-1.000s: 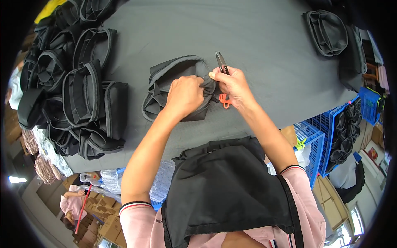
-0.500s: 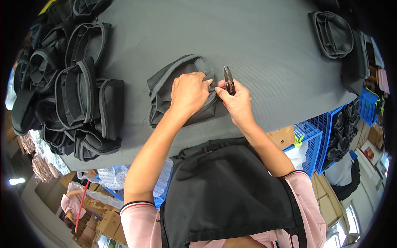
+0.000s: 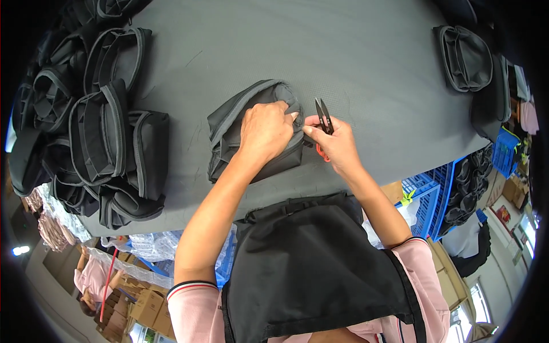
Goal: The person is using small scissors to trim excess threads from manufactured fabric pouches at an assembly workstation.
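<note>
The person's left hand (image 3: 265, 131) is reaching into the open mouth of a black pouch (image 3: 283, 160), its back facing up, its fingers curling toward the right side of the rim and its thumb lying near that edge. The fingertips are partly hiding in the fabric, so one cannot tell whether this hand is gripping the pouch or only pressing on it. The pouch is lying on the grey tabletop (image 3: 389, 74), close to the near edge and in front of the person, with its opening facing up and its padded rim curving around the hand.

The right hand (image 3: 333, 143) is closing around a pair of dark snips (image 3: 323, 117), just beside the right side of the pouch. The blades are pointing away from the person, their tips standing slightly apart. A red-orange piece (image 3: 322, 152) is showing below the palm.

To the left, a heap of similar black pouches (image 3: 100, 137) is covering that part of the table, and another open pouch (image 3: 466, 60) is sitting at the far right. The person is wearing a black apron (image 3: 320, 263) over a pink shirt. Blue crates (image 3: 422, 208) are standing beyond the table's right edge, and at lower left a co-worker in pink (image 3: 91, 280) is standing near cardboard boxes (image 3: 147, 306)
</note>
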### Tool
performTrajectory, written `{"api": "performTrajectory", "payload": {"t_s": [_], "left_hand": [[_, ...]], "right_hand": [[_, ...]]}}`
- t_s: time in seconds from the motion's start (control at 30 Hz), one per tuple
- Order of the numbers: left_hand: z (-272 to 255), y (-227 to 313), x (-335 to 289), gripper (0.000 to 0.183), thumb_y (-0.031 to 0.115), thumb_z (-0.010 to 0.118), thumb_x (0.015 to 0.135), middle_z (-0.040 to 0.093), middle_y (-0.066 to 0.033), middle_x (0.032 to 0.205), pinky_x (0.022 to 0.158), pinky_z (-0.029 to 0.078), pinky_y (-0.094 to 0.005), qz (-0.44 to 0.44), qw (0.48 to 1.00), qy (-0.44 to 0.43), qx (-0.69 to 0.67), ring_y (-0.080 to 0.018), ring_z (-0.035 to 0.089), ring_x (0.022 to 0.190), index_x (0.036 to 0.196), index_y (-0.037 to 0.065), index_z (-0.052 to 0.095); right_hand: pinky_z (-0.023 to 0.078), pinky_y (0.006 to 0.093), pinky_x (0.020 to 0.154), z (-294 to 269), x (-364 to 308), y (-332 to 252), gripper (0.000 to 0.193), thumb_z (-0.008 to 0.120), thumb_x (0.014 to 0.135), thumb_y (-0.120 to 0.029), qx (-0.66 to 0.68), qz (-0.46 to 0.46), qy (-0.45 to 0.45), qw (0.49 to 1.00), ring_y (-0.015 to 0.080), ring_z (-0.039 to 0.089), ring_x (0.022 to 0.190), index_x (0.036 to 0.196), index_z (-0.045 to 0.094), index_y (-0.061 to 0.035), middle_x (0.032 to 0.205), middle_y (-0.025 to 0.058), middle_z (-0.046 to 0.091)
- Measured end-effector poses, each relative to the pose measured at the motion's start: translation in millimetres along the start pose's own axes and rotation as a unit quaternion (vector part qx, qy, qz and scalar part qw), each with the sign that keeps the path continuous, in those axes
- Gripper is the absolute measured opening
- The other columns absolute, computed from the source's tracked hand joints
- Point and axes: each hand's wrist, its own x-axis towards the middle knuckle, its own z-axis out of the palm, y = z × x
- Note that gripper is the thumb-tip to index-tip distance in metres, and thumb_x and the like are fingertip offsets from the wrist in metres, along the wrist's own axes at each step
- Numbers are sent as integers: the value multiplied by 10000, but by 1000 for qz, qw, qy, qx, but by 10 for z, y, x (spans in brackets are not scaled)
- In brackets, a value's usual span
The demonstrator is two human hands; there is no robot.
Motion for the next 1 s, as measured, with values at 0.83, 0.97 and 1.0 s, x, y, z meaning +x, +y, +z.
{"api": "performTrajectory", "payload": {"t_s": [0.83,0.97,1.0], "left_hand": [[75,-20,-199,252,224,576,815,612,-182,799,675,455,-445,65,997,-35,19,-357,589,774,780,-24,594],[126,-79,-230,235,200,570,825,606,-177,834,706,460,-448,103,993,-44,38,-336,587,825,798,-33,584],[130,-87,-236,239,199,568,826,604,-182,834,712,458,-448,118,992,-33,40,-337,585,828,798,-39,580]], "right_hand": [[354,201,496,17,192,-578,316,726,725,-212,-137,-57,-41,988,50,438,611,906,549,-22,743,-6,514],[286,173,339,72,224,-555,335,756,691,-220,-137,-52,-78,986,28,385,496,855,520,-50,690,-25,470],[276,171,338,80,215,-556,330,762,684,-199,-159,-62,-71,983,27,380,502,846,514,-53,685,-28,462]]}}
